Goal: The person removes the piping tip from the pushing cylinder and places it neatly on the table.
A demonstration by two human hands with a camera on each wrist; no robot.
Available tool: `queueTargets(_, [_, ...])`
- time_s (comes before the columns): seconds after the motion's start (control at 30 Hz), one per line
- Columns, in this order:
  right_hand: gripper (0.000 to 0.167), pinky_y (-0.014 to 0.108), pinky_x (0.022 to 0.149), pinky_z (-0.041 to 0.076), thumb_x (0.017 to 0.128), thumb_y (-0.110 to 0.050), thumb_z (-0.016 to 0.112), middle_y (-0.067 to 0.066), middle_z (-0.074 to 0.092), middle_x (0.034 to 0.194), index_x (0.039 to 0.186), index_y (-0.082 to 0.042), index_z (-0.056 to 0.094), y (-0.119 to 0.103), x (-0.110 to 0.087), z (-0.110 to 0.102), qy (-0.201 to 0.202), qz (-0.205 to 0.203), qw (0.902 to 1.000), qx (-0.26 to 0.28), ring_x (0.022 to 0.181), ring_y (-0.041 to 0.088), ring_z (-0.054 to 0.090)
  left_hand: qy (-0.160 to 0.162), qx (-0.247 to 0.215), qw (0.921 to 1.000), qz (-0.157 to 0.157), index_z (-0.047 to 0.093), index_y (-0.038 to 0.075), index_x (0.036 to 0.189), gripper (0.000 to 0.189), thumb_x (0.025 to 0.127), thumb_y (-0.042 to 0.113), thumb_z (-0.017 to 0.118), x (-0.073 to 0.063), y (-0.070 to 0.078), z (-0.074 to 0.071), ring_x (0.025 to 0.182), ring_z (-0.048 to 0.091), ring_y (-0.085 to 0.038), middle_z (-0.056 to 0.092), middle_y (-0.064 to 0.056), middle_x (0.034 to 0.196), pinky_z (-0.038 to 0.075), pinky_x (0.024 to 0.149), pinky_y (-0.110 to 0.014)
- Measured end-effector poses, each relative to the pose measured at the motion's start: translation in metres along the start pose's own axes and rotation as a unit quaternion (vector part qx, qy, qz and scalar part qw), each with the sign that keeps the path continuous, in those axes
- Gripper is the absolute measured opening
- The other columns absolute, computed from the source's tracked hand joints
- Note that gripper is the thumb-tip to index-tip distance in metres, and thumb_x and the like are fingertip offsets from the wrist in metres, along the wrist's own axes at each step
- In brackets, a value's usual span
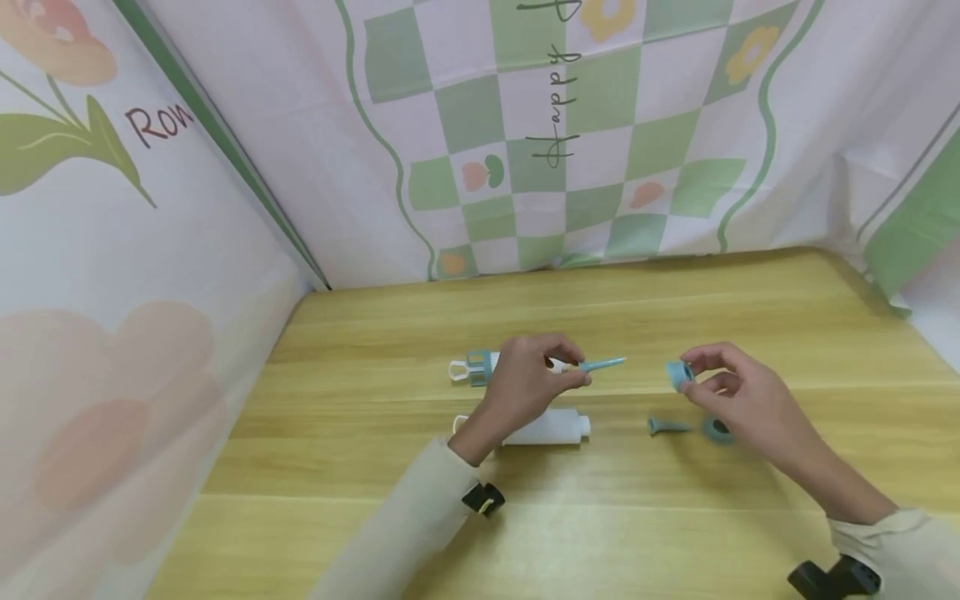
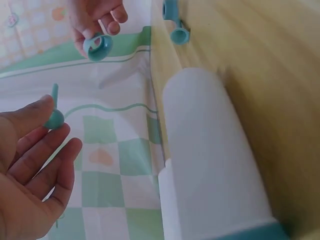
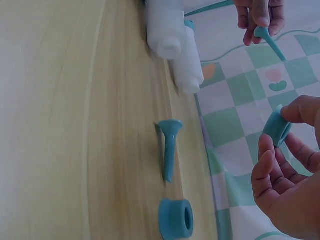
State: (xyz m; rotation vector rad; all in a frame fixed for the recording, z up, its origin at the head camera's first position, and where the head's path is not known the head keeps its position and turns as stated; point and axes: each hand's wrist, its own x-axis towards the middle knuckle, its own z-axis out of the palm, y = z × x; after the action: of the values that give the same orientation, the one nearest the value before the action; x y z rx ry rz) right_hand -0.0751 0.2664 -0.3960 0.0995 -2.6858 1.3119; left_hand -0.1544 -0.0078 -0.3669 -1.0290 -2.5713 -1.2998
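Between thumb and fingertips, my left hand (image 1: 521, 383) pinches a teal tapered nozzle (image 1: 606, 364), its thin tip pointing right in the head view. To the right, my right hand (image 1: 750, 404) pinches a teal ring cap (image 3: 276, 127) by its edge, raised above the table. The nozzle and ring are apart. Beneath the left hand lie two white tubes; the nearer tube (image 1: 551, 427) has a bare neck facing right. The farther tube (image 3: 188, 70), with a teal collar (image 1: 477, 367) and white loop handle, is partly hidden by that hand.
A second teal nozzle (image 3: 170, 150) lies on the wooden table (image 1: 600, 533) near a second ring cap (image 3: 174, 220), both below the right hand. Printed cloth (image 1: 540, 192) hangs along the back and left sides. Dark wrist cameras (image 1: 483, 498) sit on the sleeves.
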Motion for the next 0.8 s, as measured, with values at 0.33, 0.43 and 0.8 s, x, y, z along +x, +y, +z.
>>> queueTargets(0.33, [0.039, 0.023, 0.059, 0.051, 0.096, -0.024, 0.070, 0.015, 0.061, 0.113, 0.125, -0.002, 0.057, 0.007, 0.013, -0.017, 0.024, -0.011, 0.9984, -0.050, 0.079, -0.002, 0.058, -0.022, 0.014, 0.9991, -0.033, 0.075, 0.010, 0.090, 0.016, 0.081, 0.016, 0.085, 0.024, 0.005, 0.013, 0.081, 0.065, -0.002, 0.073, 0.007, 0.086, 0.048, 0.072, -0.015])
queueTargets(0.43, [0.039, 0.023, 0.059, 0.051, 0.095, -0.023, 0.071, 0.015, 0.062, 0.111, 0.124, -0.002, 0.057, 0.010, 0.017, -0.018, 0.023, -0.021, 0.9976, -0.062, 0.079, -0.002, 0.058, -0.020, 0.018, 0.9990, -0.036, 0.075, 0.010, 0.091, 0.016, 0.081, 0.016, 0.086, 0.026, 0.004, 0.016, 0.076, 0.062, -0.003, 0.074, 0.006, 0.087, 0.048, 0.068, -0.015])
queueTargets(0.8, [0.033, 0.022, 0.055, 0.050, 0.087, -0.009, 0.075, 0.017, 0.065, 0.104, 0.115, 0.001, 0.061, 0.025, 0.026, -0.026, 0.037, -0.060, 0.9930, -0.095, 0.075, -0.003, 0.057, -0.028, -0.045, 0.9980, -0.033, 0.074, 0.010, 0.088, 0.016, 0.079, 0.014, 0.087, 0.047, 0.006, 0.031, 0.081, 0.064, -0.001, 0.070, 0.010, 0.081, 0.047, 0.065, -0.016])
